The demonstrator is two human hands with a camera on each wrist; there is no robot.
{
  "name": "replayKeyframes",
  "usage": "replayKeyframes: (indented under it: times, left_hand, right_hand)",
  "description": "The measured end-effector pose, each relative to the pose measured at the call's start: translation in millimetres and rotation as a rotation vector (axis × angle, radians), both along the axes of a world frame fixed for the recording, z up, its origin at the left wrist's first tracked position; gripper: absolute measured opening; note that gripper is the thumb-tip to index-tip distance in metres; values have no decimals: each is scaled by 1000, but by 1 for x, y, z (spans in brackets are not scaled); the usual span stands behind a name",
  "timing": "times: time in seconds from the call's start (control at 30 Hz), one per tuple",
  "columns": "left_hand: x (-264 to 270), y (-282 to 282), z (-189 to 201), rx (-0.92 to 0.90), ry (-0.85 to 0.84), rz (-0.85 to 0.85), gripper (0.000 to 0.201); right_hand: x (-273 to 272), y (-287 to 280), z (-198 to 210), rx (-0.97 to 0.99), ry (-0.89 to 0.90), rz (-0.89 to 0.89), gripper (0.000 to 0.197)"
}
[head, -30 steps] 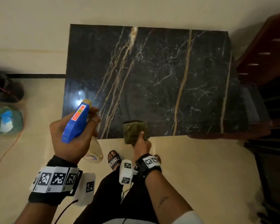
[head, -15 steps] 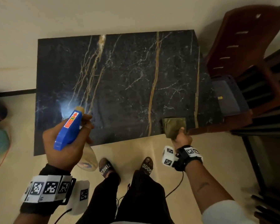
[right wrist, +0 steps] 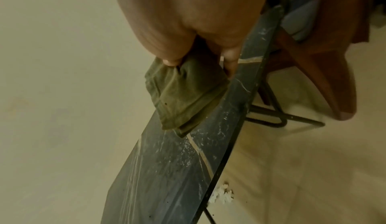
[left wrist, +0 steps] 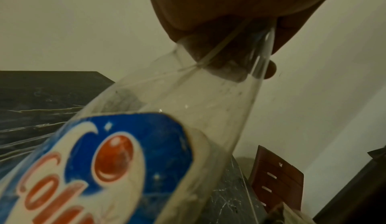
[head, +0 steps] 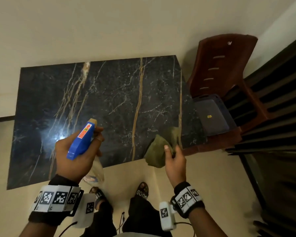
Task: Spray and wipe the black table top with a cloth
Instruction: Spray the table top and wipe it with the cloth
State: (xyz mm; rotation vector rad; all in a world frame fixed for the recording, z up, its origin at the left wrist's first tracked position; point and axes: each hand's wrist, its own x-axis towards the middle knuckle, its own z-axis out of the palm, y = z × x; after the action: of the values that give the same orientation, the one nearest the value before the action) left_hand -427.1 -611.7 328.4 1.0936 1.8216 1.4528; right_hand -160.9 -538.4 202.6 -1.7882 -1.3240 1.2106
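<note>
The black marble table top (head: 109,103) with gold veins fills the middle of the head view. My left hand (head: 75,156) grips a spray bottle (head: 83,139) with a blue trigger head, held over the table's near edge, nozzle toward the table. Its clear body and blue label (left wrist: 117,153) fill the left wrist view. My right hand (head: 173,158) holds a folded olive-green cloth (head: 158,151) at the table's near right corner. In the right wrist view the cloth (right wrist: 183,95) hangs from my fingers just above the table top (right wrist: 167,169).
A brown plastic chair (head: 219,74) with a dark blue lid (head: 210,115) on its seat stands against the table's right side. Dark slatted furniture (head: 272,108) is further right. A wall runs behind the table. My sandalled feet (head: 142,192) stand on the beige floor.
My view has pulled back and shifted right, so the chair shows fully. My right hand has carried the cloth rightward along the near edge and raised it. The left hand keeps the bottle.
</note>
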Motion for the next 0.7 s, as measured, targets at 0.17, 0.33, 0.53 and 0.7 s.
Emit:
replayKeyframes:
  times: [0.17, 0.33, 0.53, 0.7]
  left_hand:
    - [9, 2, 15, 64, 17, 4, 23]
    - [19, -5, 16, 35, 22, 66, 44]
    - [26, -18, 18, 74, -32, 131, 32]
    - [22, -8, 19, 19, -62, 115, 27]
  right_hand:
    - [0, 33, 12, 201, -82, 399, 45]
    - [-6, 57, 22, 208, -103, 526, 43]
    - [-4, 63, 29, 154, -30, 485, 46]
    - [3, 63, 32, 249, -127, 511, 57]
